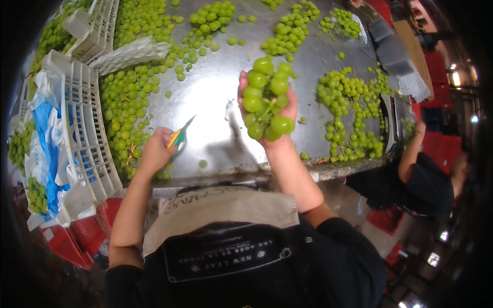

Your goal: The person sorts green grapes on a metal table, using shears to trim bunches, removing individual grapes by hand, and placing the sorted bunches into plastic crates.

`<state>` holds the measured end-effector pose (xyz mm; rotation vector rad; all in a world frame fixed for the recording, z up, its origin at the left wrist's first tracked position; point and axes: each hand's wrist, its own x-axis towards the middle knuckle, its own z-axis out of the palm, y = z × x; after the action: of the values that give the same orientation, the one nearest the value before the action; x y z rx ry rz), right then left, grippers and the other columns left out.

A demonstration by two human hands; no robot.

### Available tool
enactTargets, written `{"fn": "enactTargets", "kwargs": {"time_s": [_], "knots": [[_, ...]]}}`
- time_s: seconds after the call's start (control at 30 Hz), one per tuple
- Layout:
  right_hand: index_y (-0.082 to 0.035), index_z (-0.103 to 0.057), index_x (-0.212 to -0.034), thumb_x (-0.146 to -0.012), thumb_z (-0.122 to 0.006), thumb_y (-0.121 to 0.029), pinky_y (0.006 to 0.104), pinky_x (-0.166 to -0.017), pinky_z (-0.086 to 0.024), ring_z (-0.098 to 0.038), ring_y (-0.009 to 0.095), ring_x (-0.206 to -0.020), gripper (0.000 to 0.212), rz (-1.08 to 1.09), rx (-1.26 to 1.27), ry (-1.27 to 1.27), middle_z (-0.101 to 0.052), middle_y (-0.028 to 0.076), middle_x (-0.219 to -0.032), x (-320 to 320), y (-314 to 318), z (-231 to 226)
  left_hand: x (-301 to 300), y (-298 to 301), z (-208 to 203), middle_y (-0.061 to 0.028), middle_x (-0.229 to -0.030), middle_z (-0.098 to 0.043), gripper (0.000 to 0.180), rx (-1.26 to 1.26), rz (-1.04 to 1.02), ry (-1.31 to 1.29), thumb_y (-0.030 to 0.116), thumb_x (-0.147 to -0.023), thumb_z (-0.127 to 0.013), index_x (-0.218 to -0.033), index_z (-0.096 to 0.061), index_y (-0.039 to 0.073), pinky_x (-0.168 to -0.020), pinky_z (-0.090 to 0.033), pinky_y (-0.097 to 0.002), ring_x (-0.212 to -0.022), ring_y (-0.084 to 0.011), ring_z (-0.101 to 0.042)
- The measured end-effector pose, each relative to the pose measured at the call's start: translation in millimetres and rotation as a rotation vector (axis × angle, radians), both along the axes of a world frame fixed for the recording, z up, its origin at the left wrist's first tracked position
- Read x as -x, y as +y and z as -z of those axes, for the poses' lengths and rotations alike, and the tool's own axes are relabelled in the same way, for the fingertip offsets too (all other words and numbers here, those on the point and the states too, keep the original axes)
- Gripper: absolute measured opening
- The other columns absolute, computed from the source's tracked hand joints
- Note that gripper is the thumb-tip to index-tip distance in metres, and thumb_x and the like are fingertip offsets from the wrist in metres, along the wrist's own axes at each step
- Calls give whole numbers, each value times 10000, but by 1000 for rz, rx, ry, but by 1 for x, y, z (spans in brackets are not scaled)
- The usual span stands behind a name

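Note:
A bunch of large green grapes [268, 100] rests in my right hand [291, 105], raised over the metal table [205, 143]. The fingers curl up around its far and side edges, and the grapes hide most of the palm. Lower left, my left hand [158, 146] grips small pointed scissors [178, 137] with yellow and green handles, their tip angled up to the right. The scissors are apart from the bunch. Beside my left hand lies a heap of loose green grapes [128, 102].
White plastic crates [84, 128] with grapes and blue-white liners stand at the left. A white foam net [131, 54] lies over the heap. More bunches [354, 102] spread at right and along the far side. Clear plastic tubs [393, 49] stand far right, near another person [411, 169].

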<state>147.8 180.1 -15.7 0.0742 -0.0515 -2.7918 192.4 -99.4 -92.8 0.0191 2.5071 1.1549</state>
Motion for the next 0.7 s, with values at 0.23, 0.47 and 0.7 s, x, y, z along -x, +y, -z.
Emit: {"fn": "enactTargets", "kwargs": {"time_s": [0.23,0.47,0.7], "knots": [[-57,-447,-1222,-809,-551,-400,448,-929,-456,-473,281,-1150,547,125,25,-236,-439,162,-1253,0,2,-9,-10,55,-102,-55,-929,-631,425,-483,84,125,-26,-701,-662,-1108,-592,73,-641,-464,-261,-756,-112,-572],[-35,-415,-1234,-824,-536,-388,422,-963,-432,-464,288,-1158,555,103,27,-238,-426,176,-1250,-2,-3,-13,-1,66,-128,-111,-864,-612,518,-263,287,365,2,-680,-641,-1188,-555,57,-596,-464,-292,-703,-197,-583],[-16,-391,-1260,-808,-566,-360,431,-998,-392,-448,310,-1164,595,75,43,-201,-417,189,-1254,-4,0,-10,3,64,-137,-135,-987,-610,617,-181,354,235,-42,-655,-625,-1249,-520,90,-778,-450,-319,-862,-262,-587]]}}
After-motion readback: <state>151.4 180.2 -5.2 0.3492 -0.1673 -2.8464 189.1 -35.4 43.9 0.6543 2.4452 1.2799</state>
